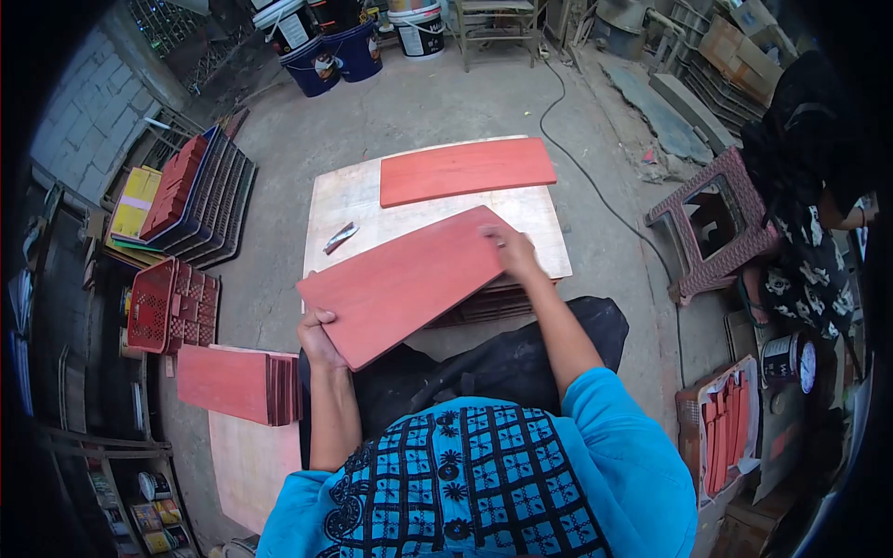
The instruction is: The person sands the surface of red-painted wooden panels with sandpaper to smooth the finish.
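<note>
A red-painted wooden board (409, 279) is held tilted over my lap, above the near edge of a pale work board. At its lower left corner my left hand (319, 337) grips it, thumb on the upper face. My right hand (510, 251) is at the board's upper right end, fingertips over the face and smeared by motion; whether anything is under them cannot be made out. Another red board (468, 171) lies flat on the far side of the pale work board (349, 200). Left of the held board lies a small folded strip (340, 238), silvery and dark.
Stacked red boards (233, 383) stand at my left, near a red plastic crate (172, 307). A stool (712, 223) and a seated person (809, 214) are at right, with a cable (605, 195) across the floor. Paint buckets (349, 51) stand at the back.
</note>
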Tool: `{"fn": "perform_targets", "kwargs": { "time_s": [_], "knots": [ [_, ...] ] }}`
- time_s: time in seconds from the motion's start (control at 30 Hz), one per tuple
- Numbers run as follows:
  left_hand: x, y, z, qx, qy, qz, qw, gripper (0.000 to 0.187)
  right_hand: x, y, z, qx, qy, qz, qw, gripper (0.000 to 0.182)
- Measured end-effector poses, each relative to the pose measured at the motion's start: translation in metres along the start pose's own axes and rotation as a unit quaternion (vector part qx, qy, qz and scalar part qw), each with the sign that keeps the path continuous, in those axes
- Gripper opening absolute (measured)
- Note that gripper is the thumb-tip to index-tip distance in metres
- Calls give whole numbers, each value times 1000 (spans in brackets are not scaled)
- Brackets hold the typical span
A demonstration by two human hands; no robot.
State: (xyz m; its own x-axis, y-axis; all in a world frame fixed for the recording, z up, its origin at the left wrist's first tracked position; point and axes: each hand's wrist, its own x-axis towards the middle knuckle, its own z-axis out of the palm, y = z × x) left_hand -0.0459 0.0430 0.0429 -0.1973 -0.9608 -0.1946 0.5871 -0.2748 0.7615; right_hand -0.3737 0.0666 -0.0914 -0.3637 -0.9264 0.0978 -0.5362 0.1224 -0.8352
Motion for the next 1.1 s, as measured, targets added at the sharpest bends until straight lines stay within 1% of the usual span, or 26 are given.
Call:
{"fn": "perform_targets", "kwargs": {
  "time_s": [0.1, 0.13, 0.17, 0.2, 0.23, 0.3, 0.37, 0.43, 0.47, 0.5, 0.53, 0.6, 0.63, 0.7, 0.73, 0.77, 0.8, 0.87, 0.9, 0.93, 0.97, 1.03, 1.1],
  "knots": [
    [7, -5, -8, -3, -5, 13, 1000, 81, 20, 14, -7, -71, -33, 42, 996, 34],
    [7, -5, -7, -3, -7, 11, 1000, 81, 16, -4, 11, -28, -56, 1, 998, 34],
    [7, -4, -4, -5, -7, 9, 1000, 81, 6, -32, 25, 8, -53, -97, 994, 34],
    [7, -3, -3, -6, -7, 8, 1000, 81, -7, -61, 34, 44, -50, -194, 979, 35],
    [8, -3, -2, -7, -10, 5, 1000, 81, -19, -87, 37, 87, -57, -232, 967, 35],
    [5, -3, -7, -4, -10, -4, 1000, 81, -6, -72, 33, 110, -99, -136, 980, 44],
    [6, -7, -18, -4, -7, -6, 1000, 82, 18, -22, 19, -9, -38, -8, 999, 46],
    [7, -9, -21, -5, -3, 7, 1000, 80, 36, 14, 5, -48, -35, 46, 997, 47],
    [5, -10, -21, -1, 1, 17, 1000, 79, 38, 21, 3, -68, -35, 74, 994, 47],
    [6, -12, -20, 1, 3, 26, 1000, 77, 24, -6, 4, -38, -60, 28, 997, 44],
    [6, -12, -18, 1, -2, 17, 1000, 77, 1, -48, 7, -10, -86, -18, 996, 41],
    [5, -9, -15, -1, -7, 0, 1000, 77, -36, -84, 26, 87, -93, -152, 980, 42],
    [7, -10, -18, -3, -10, 0, 1000, 77, -45, -84, 30, 54, -30, -253, 965, 42],
    [8, -12, -26, -3, -18, -2, 1000, 77, -28, -34, 18, 89, -28, -148, 985, 40],
    [7, -11, -25, 0, -15, 0, 1000, 77, -15, 1, 10, 69, 11, -92, 993, 36],
    [6, -11, -22, 3, -11, 2, 1000, 76, -10, 17, -10, 16, 19, 34, 999, 33],
    [5, -11, -21, 4, -6, 6, 1000, 76, -5, 15, -29, -72, 7, 84, 994, 31],
    [4, -9, -17, 8, 2, 9, 1000, 76, -12, 2, -15, -48, 12, 0, 999, 30],
    [5, -10, -14, 8, 5, 10, 1000, 76, -19, -16, -5, -37, 15, -42, 998, 30],
    [6, -10, -13, 2, -2, 5, 1000, 75, -25, -19, 18, 16, 6, -108, 994, 31],
    [6, -9, -14, -2, -7, 0, 1000, 75, -41, -46, 21, 21, 13, -215, 976, 33],
    [6, -9, -15, -4, -9, -6, 1000, 75, -46, -50, 14, 58, -14, -194, 979, 38],
    [6, -8, -16, -3, -7, -7, 1000, 74, -25, 2, -2, 30, 25, -102, 994, 39]
  ]
}}
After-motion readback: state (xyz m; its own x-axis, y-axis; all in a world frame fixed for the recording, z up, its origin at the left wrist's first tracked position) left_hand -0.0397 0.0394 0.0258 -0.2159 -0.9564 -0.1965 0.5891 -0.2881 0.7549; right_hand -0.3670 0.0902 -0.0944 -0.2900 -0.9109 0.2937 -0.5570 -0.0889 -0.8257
